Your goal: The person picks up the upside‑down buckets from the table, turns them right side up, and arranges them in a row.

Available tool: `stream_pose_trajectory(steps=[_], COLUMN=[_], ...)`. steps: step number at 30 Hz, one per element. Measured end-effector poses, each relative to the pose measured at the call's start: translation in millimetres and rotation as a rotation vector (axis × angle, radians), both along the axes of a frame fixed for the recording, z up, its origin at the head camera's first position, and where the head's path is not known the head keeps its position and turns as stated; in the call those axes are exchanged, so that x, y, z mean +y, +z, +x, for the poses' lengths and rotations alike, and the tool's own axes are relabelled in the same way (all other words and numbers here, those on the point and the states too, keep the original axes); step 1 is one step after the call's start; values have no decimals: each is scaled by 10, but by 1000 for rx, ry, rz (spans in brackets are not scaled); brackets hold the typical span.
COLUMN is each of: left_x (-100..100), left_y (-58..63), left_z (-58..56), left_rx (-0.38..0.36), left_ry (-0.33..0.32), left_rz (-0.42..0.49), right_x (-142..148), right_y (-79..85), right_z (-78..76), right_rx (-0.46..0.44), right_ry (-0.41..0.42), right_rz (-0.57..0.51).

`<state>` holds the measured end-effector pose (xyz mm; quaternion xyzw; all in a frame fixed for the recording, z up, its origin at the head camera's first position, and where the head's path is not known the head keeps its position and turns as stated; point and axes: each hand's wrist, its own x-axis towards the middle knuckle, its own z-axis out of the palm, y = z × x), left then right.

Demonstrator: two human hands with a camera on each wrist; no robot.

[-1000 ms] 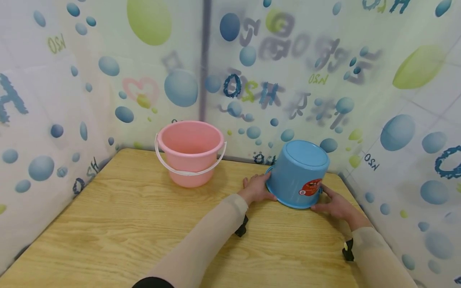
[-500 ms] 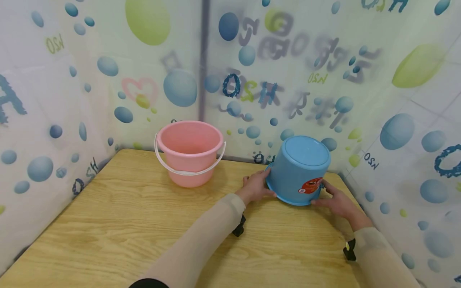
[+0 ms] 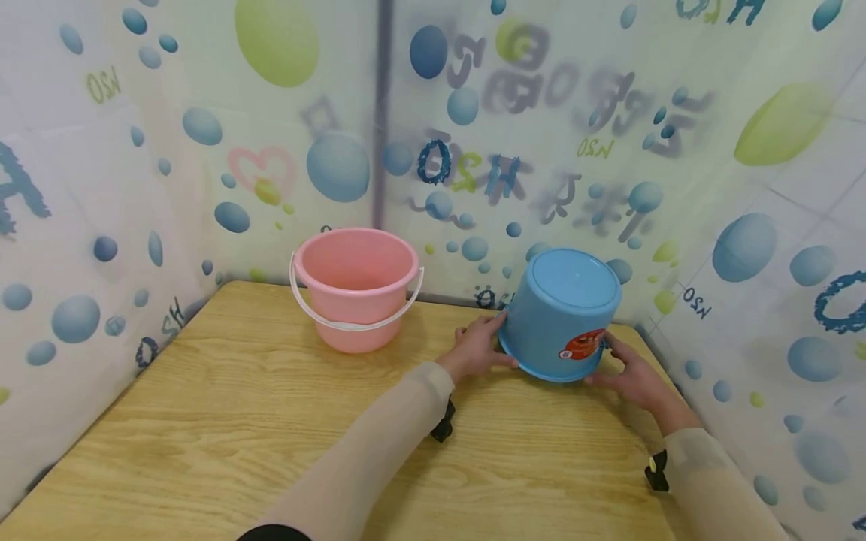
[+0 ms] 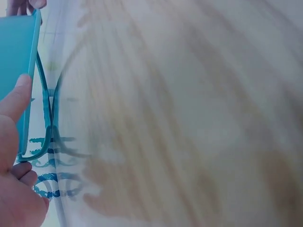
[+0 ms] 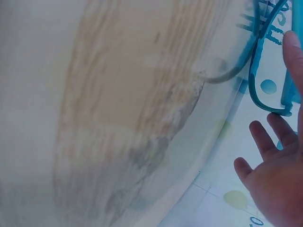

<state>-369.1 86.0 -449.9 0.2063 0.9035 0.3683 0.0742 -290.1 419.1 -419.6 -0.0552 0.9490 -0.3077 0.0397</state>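
A blue bucket (image 3: 551, 315) with a red label is held upside down at the right of the table, its base facing up and slightly tilted. My left hand (image 3: 476, 349) grips its rim from the left, thumb at the front. On the other side my right hand (image 3: 636, 379) holds the rim between thumb and fingers, with several fingers spread in the right wrist view. Both wrist views show the rim raised off the surface, and a thin blue handle (image 4: 46, 104) hangs beneath it. The bucket's inside is hidden.
A pink bucket (image 3: 358, 300) with a white handle (image 3: 348, 326) stands upright at the table's back, left of the blue one. The wooden table (image 3: 223, 406) meets patterned wall sheeting (image 3: 582, 68) at the back and sides.
The blue bucket has risen a little and shifted slightly away from me, with both hands keeping hold of its rim. The pink bucket has stayed in place.
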Motion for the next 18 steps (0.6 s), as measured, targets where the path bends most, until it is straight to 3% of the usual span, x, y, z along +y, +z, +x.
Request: stream_pose_trajectory(steps=[8,18], left_x=[-108,-308], left_y=[64,162], left_z=[45,110], left_rx=[23,-5], left_ry=[-18,-44], left_rz=[63,197], right_x=[-61,-89], right_y=[34,9], right_z=[38,60], right_rx=[24,122], right_ry=[-6,71], right_rz=[-5,-77])
